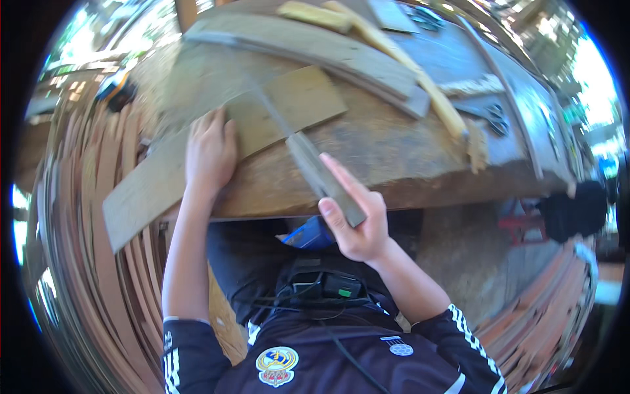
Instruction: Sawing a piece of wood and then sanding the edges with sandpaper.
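Black, white-striped shirt (341, 358) lies nearest; hands apart, the right hand (363, 226) is clamped round a long grey-brown bladed tool (321, 174), the left hand (211, 154) rests on a flat tan wooden plank (295, 98) overhanging the brown worktop's (394, 151) near-left corner.

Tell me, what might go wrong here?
The thin end of the tool in the right hand crosses above the board, near the left hand; a slip might hurt the left hand's fingers.

The board's left end juts past the table, so a push down there could tip it.

Only the left hand appears to steady the board, so it might twist.
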Demonstrator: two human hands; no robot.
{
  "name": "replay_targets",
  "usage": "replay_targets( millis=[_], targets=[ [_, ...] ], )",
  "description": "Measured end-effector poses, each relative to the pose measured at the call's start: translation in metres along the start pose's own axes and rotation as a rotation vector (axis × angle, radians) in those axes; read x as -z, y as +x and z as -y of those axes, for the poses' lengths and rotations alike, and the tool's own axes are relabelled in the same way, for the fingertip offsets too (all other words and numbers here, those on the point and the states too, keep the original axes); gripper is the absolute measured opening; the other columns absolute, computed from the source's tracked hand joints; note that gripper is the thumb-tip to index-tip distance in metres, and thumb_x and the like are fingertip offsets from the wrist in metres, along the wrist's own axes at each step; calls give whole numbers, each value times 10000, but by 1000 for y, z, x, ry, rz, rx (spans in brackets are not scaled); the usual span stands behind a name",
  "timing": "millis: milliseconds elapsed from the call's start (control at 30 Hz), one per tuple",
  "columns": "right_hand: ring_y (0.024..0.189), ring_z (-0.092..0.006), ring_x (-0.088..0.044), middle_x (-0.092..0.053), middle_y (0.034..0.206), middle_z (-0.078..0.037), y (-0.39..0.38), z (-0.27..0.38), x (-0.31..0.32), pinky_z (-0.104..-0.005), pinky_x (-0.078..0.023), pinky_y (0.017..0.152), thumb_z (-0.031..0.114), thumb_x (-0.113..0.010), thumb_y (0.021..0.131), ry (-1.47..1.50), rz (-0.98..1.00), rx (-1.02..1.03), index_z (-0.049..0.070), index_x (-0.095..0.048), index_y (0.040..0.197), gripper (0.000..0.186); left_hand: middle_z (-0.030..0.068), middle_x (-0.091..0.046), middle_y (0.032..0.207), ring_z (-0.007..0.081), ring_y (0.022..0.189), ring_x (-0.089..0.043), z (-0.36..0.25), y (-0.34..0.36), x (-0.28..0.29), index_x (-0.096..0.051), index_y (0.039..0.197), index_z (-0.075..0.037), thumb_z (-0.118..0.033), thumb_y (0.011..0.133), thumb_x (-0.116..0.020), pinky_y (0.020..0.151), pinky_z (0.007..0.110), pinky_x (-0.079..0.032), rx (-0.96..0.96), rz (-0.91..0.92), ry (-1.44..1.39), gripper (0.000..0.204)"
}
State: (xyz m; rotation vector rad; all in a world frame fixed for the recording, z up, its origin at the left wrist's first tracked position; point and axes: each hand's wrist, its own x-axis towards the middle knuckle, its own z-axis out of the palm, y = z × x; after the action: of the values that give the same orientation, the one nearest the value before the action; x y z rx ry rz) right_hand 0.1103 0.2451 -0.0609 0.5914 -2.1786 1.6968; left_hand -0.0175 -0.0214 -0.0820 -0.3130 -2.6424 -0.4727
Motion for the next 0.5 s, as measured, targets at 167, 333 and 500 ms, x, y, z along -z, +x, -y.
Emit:
replay_targets(
  millis=[167, 333, 500],
  targets=[
    [932, -194, -747, -731, 1120, -235, 20, -11, -22, -279, -545, 784, 117, -673, 977, 39, 148, -214, -69, -483, 1461, 552, 197, -637, 1303, 390, 1220, -584, 24, -9, 11, -628, 1351, -19, -249, 1023, -523, 1068, 427, -440, 2, 76, -111, 414],
    [1017, -223, -743, -702, 1219, -261, -27, 12, -18, -283, -549, 849, 38, -628, 968, -14, 27, -116, -104, -480, 1447, 521, 180, -649, 1269, 377, 1198, -596, 20, -17, 15, -670, 1300, -26, -245, 1010, -555, 1061, 419, -445, 90, 22, -57, 382],
    [1061, -248, -738, -685, 1256, -274, -80, 39, 6, -291, -553, 882, 50, -620, 953, -95, -15, -198, -147, -472, 1433, 539, 174, -625, 1304, 370, 1237, -570, 13, -8, 20, -665, 1305, -20, -382, 954, -650, 1086, 449, -425, 133, 57, -32, 505]
  ],
)
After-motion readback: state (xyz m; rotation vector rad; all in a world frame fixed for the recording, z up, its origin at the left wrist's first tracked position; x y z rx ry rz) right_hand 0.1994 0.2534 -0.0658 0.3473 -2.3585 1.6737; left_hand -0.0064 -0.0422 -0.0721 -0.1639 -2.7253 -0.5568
